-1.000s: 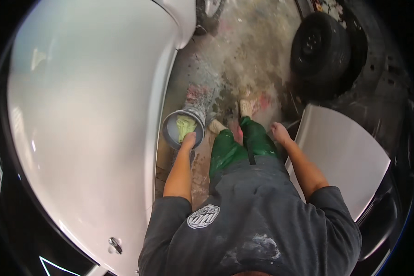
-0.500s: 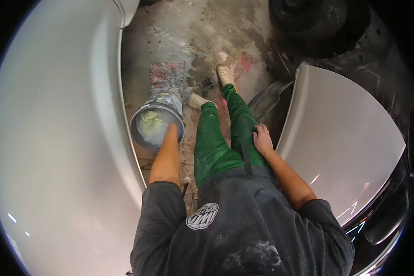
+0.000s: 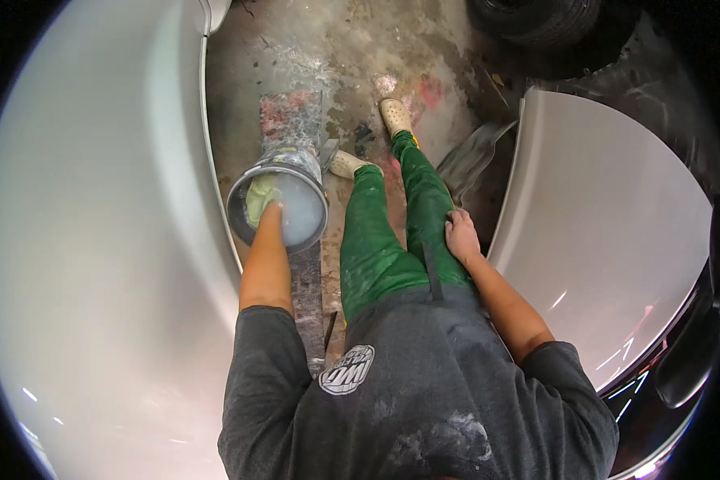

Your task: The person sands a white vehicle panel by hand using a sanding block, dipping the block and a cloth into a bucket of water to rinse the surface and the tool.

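Note:
My left hand [image 3: 271,210] is down inside a grey bucket [image 3: 319,210] of cloudy water, against a pale green cloth [image 3: 258,194]; its fingers are hidden. The bucket stands over a paint-spattered board [image 3: 290,112] to the left of my legs. My right hand [image 3: 462,234] rests on my green-trousered right thigh, fingers slightly bent and holding nothing.
A large silver car body panel [image 3: 88,240] fills the left side. On the right stands a smaller silver panel [image 3: 600,216], with a black tyre [image 3: 536,28] behind it. Beige clogs [image 3: 395,117] are on the stained floor [image 3: 352,48], near a dull grey piece of material [image 3: 472,160].
My left hand has reached deeper into the bucket and moved left onto the cloth. My right hand has come to rest on my thigh. The view has shifted.

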Motion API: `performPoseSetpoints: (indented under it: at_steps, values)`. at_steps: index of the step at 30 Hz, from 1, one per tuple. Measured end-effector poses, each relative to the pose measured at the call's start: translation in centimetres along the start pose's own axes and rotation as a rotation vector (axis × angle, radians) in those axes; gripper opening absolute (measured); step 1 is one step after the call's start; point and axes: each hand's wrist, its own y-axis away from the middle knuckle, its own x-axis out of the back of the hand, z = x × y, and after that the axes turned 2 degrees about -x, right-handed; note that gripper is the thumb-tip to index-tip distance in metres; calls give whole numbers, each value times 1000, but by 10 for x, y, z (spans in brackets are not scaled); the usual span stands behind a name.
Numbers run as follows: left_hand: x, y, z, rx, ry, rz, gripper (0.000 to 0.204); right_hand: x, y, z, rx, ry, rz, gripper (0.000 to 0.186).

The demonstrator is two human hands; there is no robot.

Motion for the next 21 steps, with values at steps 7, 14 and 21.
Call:
performPoseSetpoints:
  at_steps: [7,14,21]
  values:
    - [-24,-7,16,-25,-63,11,48,-10,13,-8,-26,70,-11,33]
    - [-34,-18,9,-38,-72,0,47,-22,21,8,-15,120,-22,34]
    - [-22,-16,8,-72,-93,-23,46,-24,24,-4,-41,155,-26,34]
